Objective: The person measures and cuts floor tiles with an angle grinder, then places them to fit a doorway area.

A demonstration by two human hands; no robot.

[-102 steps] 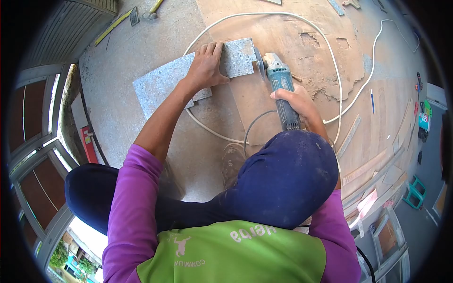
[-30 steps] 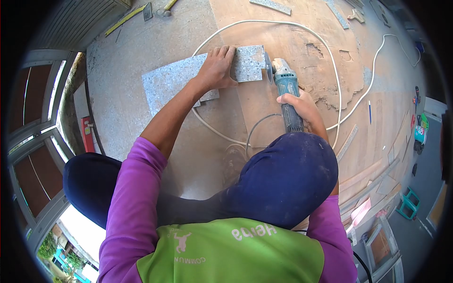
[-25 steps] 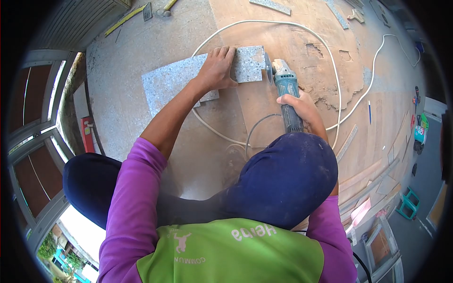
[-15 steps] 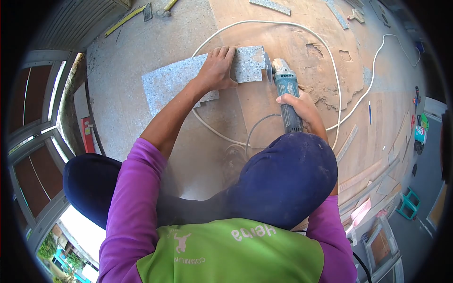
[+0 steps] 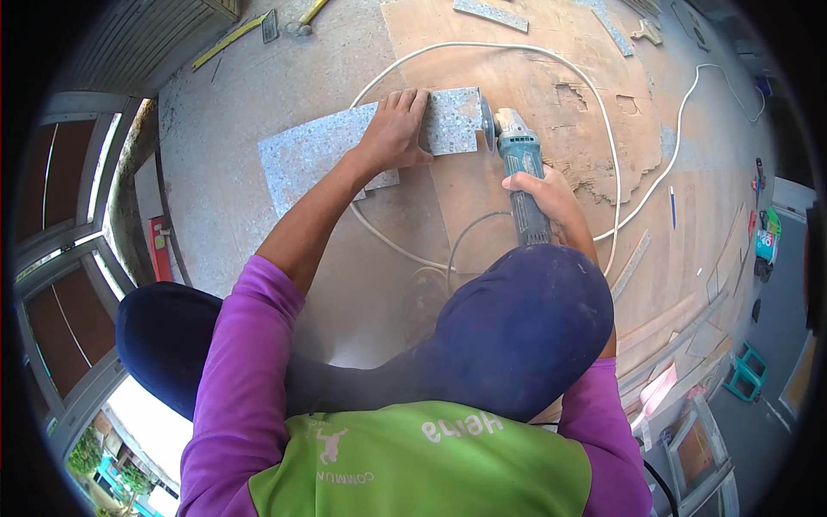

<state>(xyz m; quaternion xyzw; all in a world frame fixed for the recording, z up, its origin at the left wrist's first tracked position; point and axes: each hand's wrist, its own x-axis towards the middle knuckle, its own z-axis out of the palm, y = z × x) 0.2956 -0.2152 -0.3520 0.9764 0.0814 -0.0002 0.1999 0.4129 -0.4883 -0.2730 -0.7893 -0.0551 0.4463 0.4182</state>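
Note:
A speckled grey tile [image 5: 453,119] with a stepped lower edge lies across the floor in front of me. My left hand [image 5: 398,131] is closed over its middle, thumb at the lower edge and fingers over the upper one. In my right hand [image 5: 551,200] is a teal and black angle grinder [image 5: 522,158], its body pointing up and away from my knee. The grinder's disc [image 5: 488,124] stands on edge at the right end of the tile. Whether it touches the tile or spins cannot be made out.
A pale cable [image 5: 594,79] loops around the tile and grinder over a worn wooden board [image 5: 508,71]. Tile strips [image 5: 491,15], a hammer [image 5: 301,26] and a yellow tool [image 5: 228,41] lie beyond. A blue pencil [image 5: 673,207] and teal stool [image 5: 746,372] are right, a red level [image 5: 159,248] left.
Floor, tile and cable appear very slightly shifted in the view. Both hands keep their hold, and the grinder stays at the tile's right end.

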